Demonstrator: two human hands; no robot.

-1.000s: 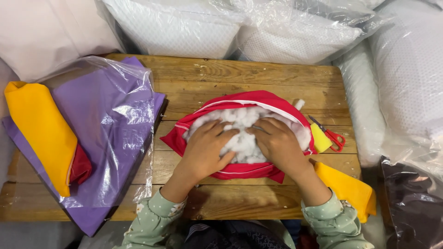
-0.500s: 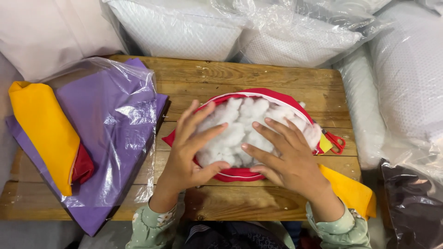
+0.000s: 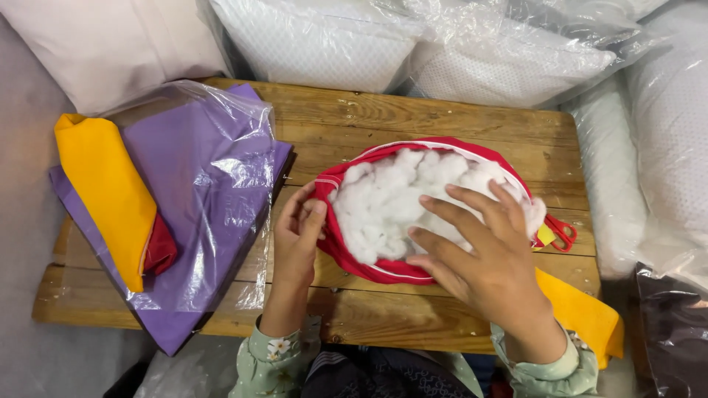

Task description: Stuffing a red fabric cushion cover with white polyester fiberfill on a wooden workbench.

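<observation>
I am pressing my right hand [image 3: 490, 262], fingers spread flat, on the white stuffing [image 3: 391, 203] that is filling the red cushion cover [image 3: 354, 258] lying mid-table. My left hand [image 3: 296, 236] is pinching the cover's left rim. Farther left, a yellow cloth [image 3: 103, 191] is lying on plastic-wrapped purple fabric [image 3: 210, 184]. Bagged white pillows [image 3: 317, 44] are lining the wooden table's [image 3: 413, 121] far edge.
</observation>
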